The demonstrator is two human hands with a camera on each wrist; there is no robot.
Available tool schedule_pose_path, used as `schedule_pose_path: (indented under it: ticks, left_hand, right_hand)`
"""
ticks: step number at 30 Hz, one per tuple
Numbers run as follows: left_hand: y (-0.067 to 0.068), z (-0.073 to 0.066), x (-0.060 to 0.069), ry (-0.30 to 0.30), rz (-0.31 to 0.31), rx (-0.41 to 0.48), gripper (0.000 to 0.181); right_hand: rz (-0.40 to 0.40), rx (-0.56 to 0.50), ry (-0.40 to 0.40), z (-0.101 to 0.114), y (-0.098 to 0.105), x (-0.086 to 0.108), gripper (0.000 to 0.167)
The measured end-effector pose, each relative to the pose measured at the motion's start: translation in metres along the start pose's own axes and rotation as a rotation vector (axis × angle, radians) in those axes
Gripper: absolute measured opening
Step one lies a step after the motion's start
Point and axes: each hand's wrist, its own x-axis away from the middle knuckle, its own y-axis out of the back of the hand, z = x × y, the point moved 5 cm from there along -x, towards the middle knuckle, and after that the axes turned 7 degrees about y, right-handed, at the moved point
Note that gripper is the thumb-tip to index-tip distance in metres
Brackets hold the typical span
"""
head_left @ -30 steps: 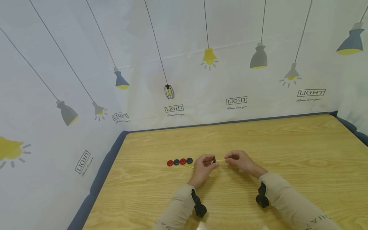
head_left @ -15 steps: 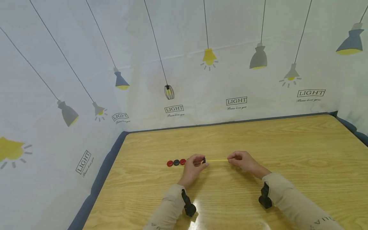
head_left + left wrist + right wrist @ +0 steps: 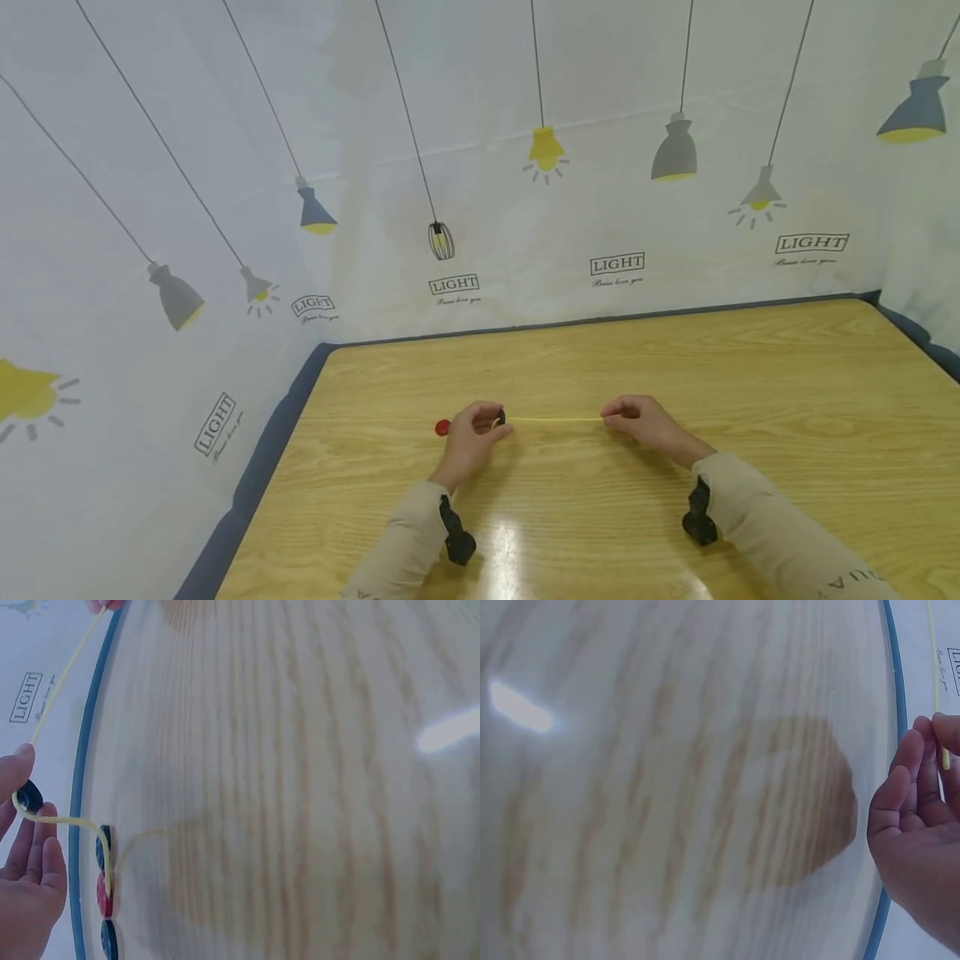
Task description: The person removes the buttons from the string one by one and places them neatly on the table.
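My left hand [image 3: 468, 440] pinches a dark round button [image 3: 30, 796] between thumb and fingers, held on edge above the table. A yellow string [image 3: 555, 419] passes by way of this button and stretches nearly straight to my right hand [image 3: 647, 423]. There, thumb and fingertips pinch the string close to its end, whose short tip [image 3: 946, 762] pokes out in the right wrist view. On the button's other side, the string hangs slack and curves down over the row on the table. A red button [image 3: 442, 427] shows left of my left hand, which hides the others from the head view.
In the left wrist view a dark button [image 3: 103, 847], a red button [image 3: 104, 894] and another dark button [image 3: 109, 941] lie in line. The wooden table [image 3: 750, 383] ends at a blue-edged wall cloth [image 3: 540, 225] with printed lamps.
My left hand has slid left along the string with the dark button, moving over the row of buttons. My right hand has shifted slightly right, and the stretch of string between the hands is longer.
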Motion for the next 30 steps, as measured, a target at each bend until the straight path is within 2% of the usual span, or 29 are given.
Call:
schedule_pose_path:
  ticks: [2,9,13,16,20,23,26,30]
  left_hand:
    - [0.006,-0.001,0.001,-0.003,-0.017,-0.003,0.030]
    - [0.023,0.025,-0.012,-0.004,-0.121,-0.028,0.031]
    - [0.029,0.031,-0.015,-0.018,-0.162,-0.016,0.034]
    - [0.034,0.027,-0.011,-0.007,-0.162,0.021,0.034]
    - [0.039,0.031,-0.008,0.015,-0.148,0.059,0.036]
    - [0.043,0.041,-0.010,0.006,-0.164,0.040,0.035]
    - [0.049,0.044,-0.009,0.004,-0.185,0.016,0.034]
    - [0.056,0.050,-0.007,0.027,-0.203,-0.006,0.036]
  right_hand:
    - [0.001,0.004,-0.002,0.000,0.001,0.000,0.023]
    - [0.000,0.011,-0.010,-0.002,0.001,0.002,0.022]
    - [0.000,0.009,-0.002,-0.002,0.002,0.002,0.023]
    - [0.003,0.005,0.004,-0.003,0.003,0.002,0.023]
    - [0.005,0.011,0.000,-0.005,0.005,0.003,0.023]
    - [0.007,0.020,-0.004,-0.004,0.006,0.005,0.024]
    - [0.007,0.025,-0.007,-0.005,0.007,0.005,0.024]
    - [0.004,0.029,-0.012,-0.007,0.008,0.005,0.023]
